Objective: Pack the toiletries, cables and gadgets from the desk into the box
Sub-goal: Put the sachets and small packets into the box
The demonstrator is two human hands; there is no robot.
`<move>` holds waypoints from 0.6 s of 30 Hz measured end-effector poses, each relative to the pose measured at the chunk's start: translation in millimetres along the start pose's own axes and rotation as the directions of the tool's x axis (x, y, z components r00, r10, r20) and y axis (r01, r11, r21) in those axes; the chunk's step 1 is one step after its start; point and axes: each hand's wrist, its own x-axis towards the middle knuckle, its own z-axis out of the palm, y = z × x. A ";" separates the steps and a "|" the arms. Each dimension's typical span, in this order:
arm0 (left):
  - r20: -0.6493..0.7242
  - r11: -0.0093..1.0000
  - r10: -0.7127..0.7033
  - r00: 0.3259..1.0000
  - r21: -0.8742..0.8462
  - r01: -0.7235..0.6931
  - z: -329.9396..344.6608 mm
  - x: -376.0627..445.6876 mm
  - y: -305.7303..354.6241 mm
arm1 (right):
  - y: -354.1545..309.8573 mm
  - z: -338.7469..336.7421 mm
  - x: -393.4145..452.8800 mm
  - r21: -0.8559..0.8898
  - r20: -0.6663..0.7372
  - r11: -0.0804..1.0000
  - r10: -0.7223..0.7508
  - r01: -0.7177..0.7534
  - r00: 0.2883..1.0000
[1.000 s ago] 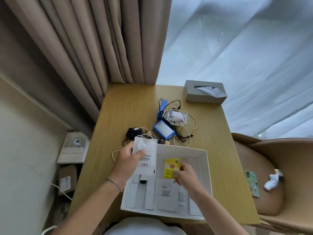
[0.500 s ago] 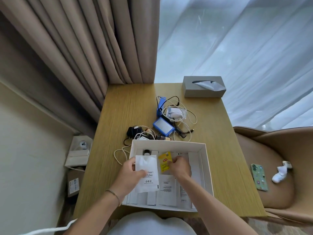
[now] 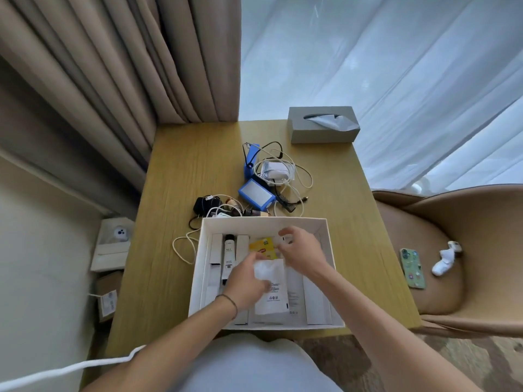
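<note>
Hands both inside white box on tabletop. Left hand grips white sachet, laying it flat mid-box; right hand open, fingers spread above yellow packet. Press sachet flat beside packet, keep room; cables await behind box.

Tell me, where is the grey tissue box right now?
The grey tissue box sits at the wooden desk's far right corner, beyond the tangled white cables.
</note>
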 end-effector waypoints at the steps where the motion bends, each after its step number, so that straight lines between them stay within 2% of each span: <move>1: 0.009 1.000 0.000 1.000 0.026 0.000 6.2 4.9 0.5 | 1.9 -4.3 -4.4 0.035 -0.006 0.999 -0.004 0.004 1.000; 8: 0.118 0.990 0.030 0.993 0.133 -0.046 39.3 21.6 -3.5 | 15.4 -23.2 -29.8 0.131 -0.024 0.991 -0.006 0.009 1.000; 12: 0.120 0.963 0.091 0.989 0.242 -0.118 52.3 21.5 -7.4 | 25.5 -28.2 -32.5 0.154 -0.050 0.988 0.003 0.005 0.999; 14: 0.118 0.897 0.168 0.979 0.394 -0.202 54.8 22.9 -7.8 | 27.9 -29.4 -32.7 0.158 -0.050 0.987 0.012 -0.004 0.999; 18: 0.175 0.687 0.265 0.948 0.656 -0.313 57.0 30.2 -6.4 | 23.4 -32.2 -31.9 0.197 -0.047 0.980 0.011 -0.001 0.999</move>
